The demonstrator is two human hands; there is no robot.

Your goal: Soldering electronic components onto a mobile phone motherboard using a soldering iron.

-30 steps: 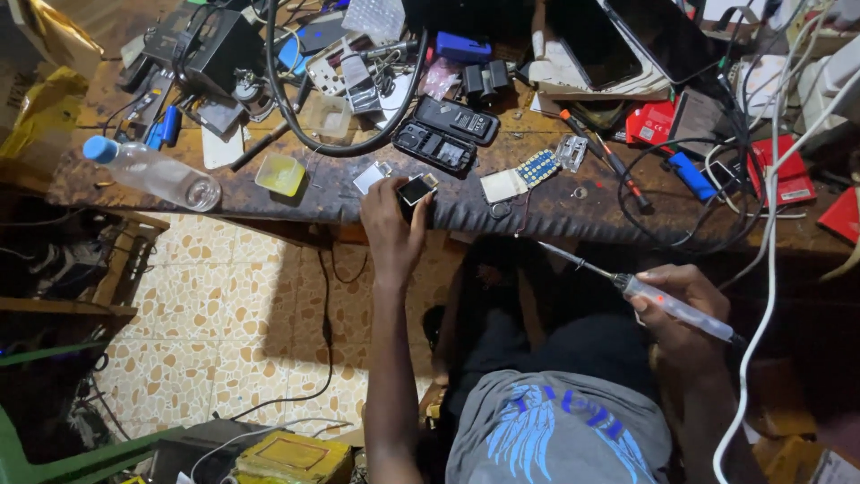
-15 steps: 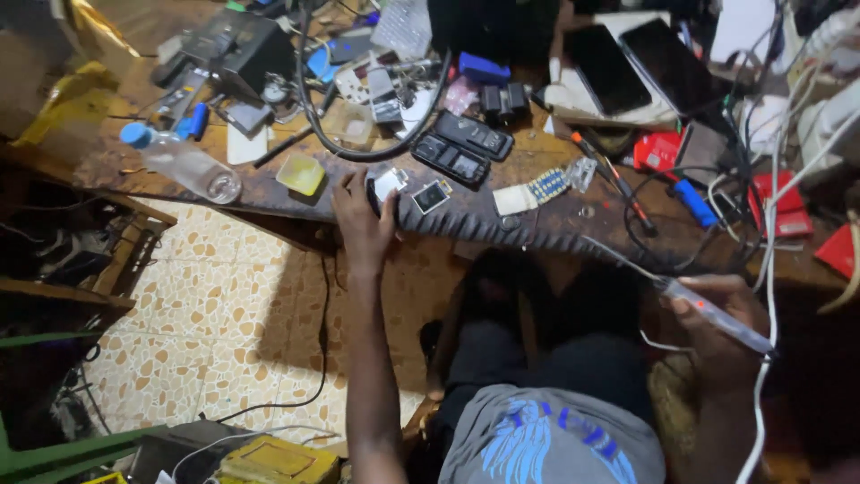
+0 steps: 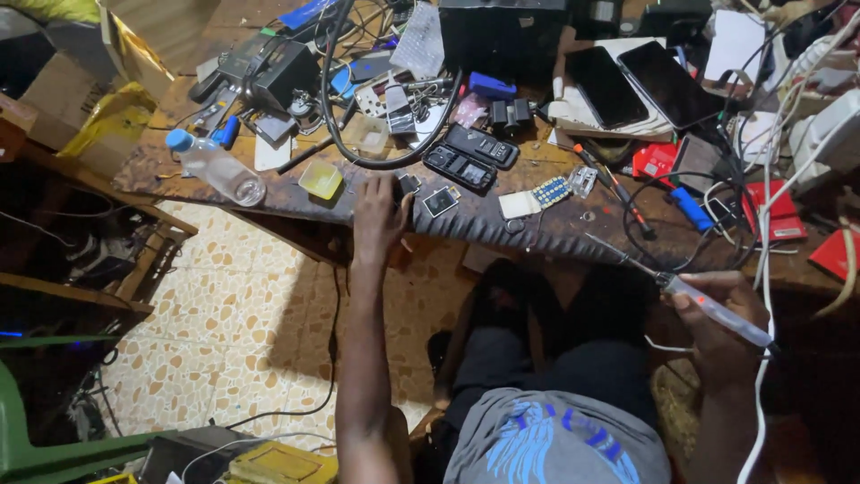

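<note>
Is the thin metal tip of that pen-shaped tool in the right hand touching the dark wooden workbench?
Cannot tell. In the head view, the pen-shaped tool in the right hand overlaps the dark wooden workbench edge; depth hides any gap.

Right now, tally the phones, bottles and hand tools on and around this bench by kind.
Smartphones lying face up, dark screens: 2
Black keypad phones: 2
Clear plastic bottle, blue cap: 1
Soldering iron, held in the right hand: 1
Screwdriver with red and black handle: 1
Total: 7

The left hand rests at the bench edge.
</note>
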